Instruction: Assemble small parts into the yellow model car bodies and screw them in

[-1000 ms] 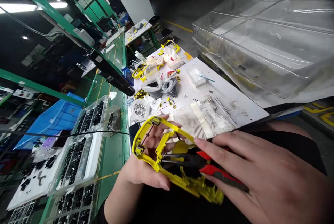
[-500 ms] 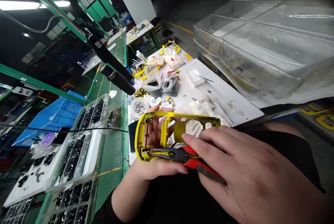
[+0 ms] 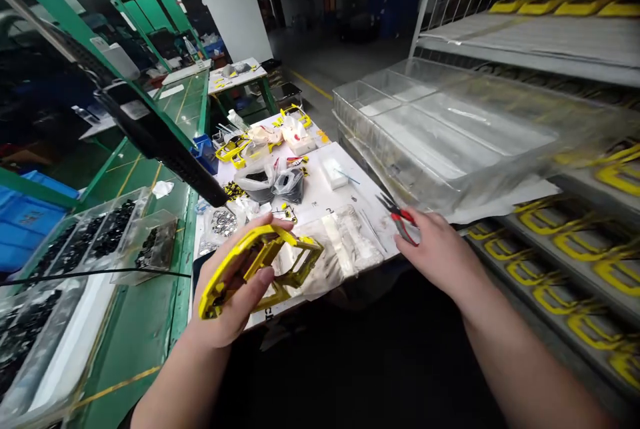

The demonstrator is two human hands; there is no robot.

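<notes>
Yellow frame (image 3: 264, 255) was held tilted in left hand (image 3: 226, 314), over near part of white tabletop (image 3: 361, 192); fingers were curled round its rim, thumb laid across it. Red-handled pliers (image 3: 399, 213) were gripped in closed fingers of right hand (image 3: 439, 252), well apart from frame, near tabletop's right edge. Crumpled pale wrap (image 3: 357, 242) was spread between hands; clear plastic tray (image 3: 400, 135) was seen beyond pliers.

My white worktable (image 3: 366, 201) carries, directly on its surface: a stained white pad (image 3: 356, 245), a white box (image 3: 334, 175), bags of dark parts (image 3: 289, 190), and, at the far end, yellow frames (image 3: 233, 151).
</notes>
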